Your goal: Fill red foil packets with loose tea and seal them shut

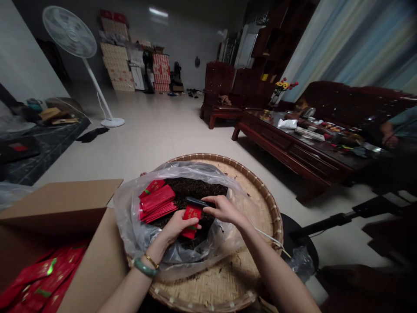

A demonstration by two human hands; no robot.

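My left hand [178,224] is closed on a small red packet [193,214] with gold lettering. In my right hand [224,208] is a slim black bar-shaped tool [196,201], lying across the packet's top edge; its exact kind is unclear. Both hands are over a clear plastic bag [130,208] holding dark, dry, leaf-like material [202,188]. On that material, left of the hands, lies a stack of flat red packets [158,203], with another red packet [153,187] behind it. A round woven bamboo tray [260,198] supports the bag.
At the left, an open cardboard box [94,261] holds many red packets [42,278]. A pale cord [272,239] crosses the tray's right edge. Beyond stand a white fan [107,100], a dark wooden coffee table [276,139] and a person's hand [389,135] at far right.
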